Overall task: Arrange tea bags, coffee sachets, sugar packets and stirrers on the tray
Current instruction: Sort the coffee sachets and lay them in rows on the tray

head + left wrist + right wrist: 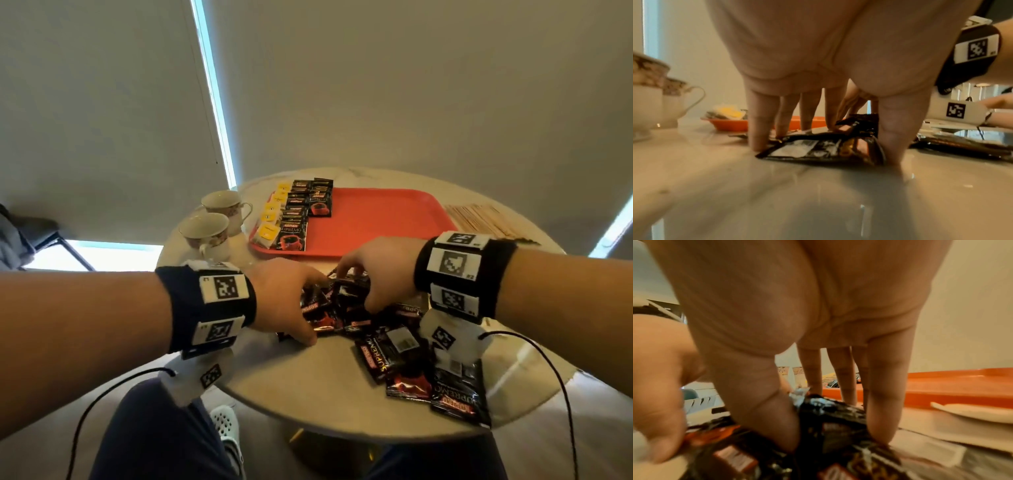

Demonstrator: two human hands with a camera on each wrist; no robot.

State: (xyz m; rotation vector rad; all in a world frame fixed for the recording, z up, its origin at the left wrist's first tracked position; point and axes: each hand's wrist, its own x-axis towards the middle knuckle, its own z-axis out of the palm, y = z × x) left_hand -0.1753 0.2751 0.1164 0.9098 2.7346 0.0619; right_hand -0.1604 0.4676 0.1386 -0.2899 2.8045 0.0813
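A loose pile of black coffee sachets (404, 353) lies on the round marble table (308, 383) in front of me. My left hand (310, 308) reaches down into the pile's left side. In the left wrist view, my left hand (826, 146) has its thumb and fingers straddling and squeezing a flat sachet (818, 149). My right hand (356, 291) pinches a bunch of sachets (828, 418) between thumb and fingers. Behind the pile lies the red tray (376, 222). Tea bags (270, 216) and rows of coffee sachets (294, 219) sit on its left side.
Two patterned teacups (219, 205) stand at the table's left, beside the tray. A heap of wooden stirrers (479, 219) lies to the right of the tray. Cables hang from both wristbands near the table's front edge.
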